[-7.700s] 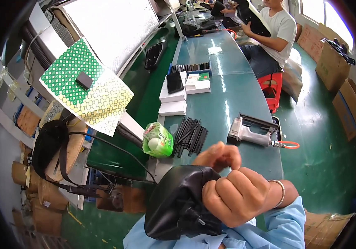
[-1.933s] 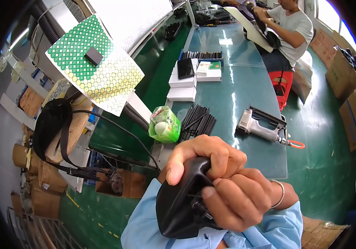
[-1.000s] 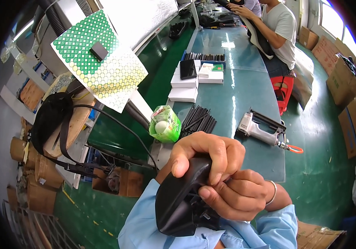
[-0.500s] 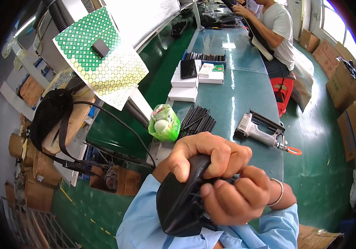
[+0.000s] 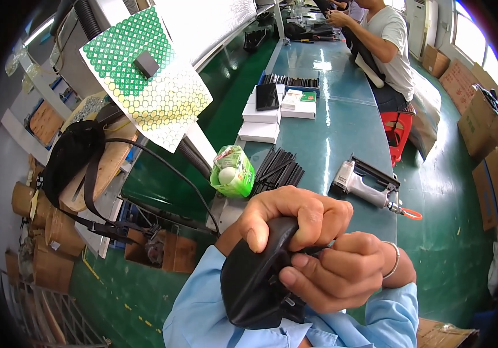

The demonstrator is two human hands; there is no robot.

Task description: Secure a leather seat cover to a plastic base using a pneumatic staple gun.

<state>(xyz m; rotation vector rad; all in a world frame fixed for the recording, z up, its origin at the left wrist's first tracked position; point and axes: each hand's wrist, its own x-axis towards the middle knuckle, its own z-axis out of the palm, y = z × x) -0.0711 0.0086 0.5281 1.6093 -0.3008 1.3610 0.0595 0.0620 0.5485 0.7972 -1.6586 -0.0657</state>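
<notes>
Close in front of me, above my blue sleeves, I hold a black, smooth padded piece (image 5: pixel 252 284) shaped like a bicycle saddle. My left hand (image 5: pixel 298 217) is wrapped over its upper end, the thumb pressing on the smooth face. My right hand (image 5: pixel 336 272) is closed in a pinch at the edge of its hollow underside, knuckles bent. What lies between the right fingertips is mostly hidden. Ribs and small parts show on the underside near that hand. On the table beyond lies a grey nail or staple gun (image 5: pixel 365 185) with an orange ring at its hose end.
A bundle of black strips (image 5: pixel 278 171) and a green carton (image 5: pixel 233 174) holding a white round thing lie beyond my left hand. White boxes (image 5: pixel 260 132) carry a dark phone (image 5: pixel 267 97). A patterned sheet (image 5: pixel 144 81) hangs at left. A co-worker (image 5: pixel 385 52) sits far right.
My right hand has shifted slightly; its thumb and forefinger are straighter, and the fist has turned into a pinch at the piece's edge. My left hand keeps its hold.
</notes>
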